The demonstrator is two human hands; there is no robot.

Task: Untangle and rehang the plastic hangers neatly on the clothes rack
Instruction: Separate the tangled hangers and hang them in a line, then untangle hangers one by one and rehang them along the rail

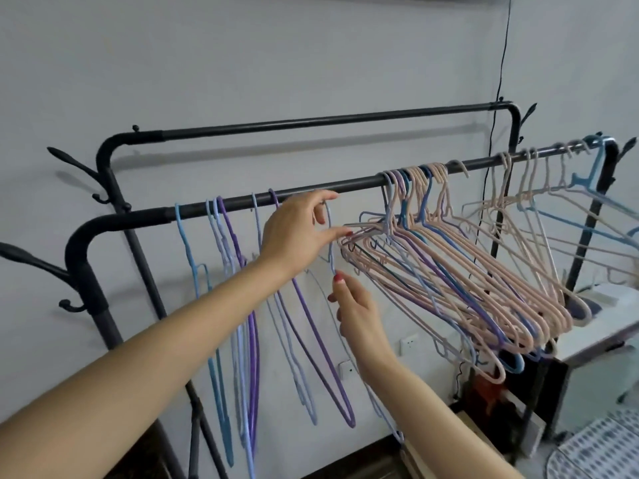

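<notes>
Holding a pale lilac plastic hanger [331, 236] at the front bar of the black metal clothes rack [214, 207]: left hand [297, 233] has thumb and fingers curled round the hanger's neck just under the bar, right hand [356, 307] pinches the same hanger lower down at the shoulder. Hook tip is hidden behind the left fingers, so I cannot tell whether it sits on the bar. Hanger's lower body is thin and blurred against the wall, hard to trace.

Left of the hands, blue and purple hangers [242, 305] hang straight and spaced on the bar. Right of the hands, a tangled bunch of pink, blue and purple hangers [449, 271] hangs slanted, bodies interlocked; count unreadable. Further right, loose pink and light blue hangers [539, 202], partly cut off at the frame edge. Rear bar of the rack [311, 121] carries only a thin black cable [503, 63].
</notes>
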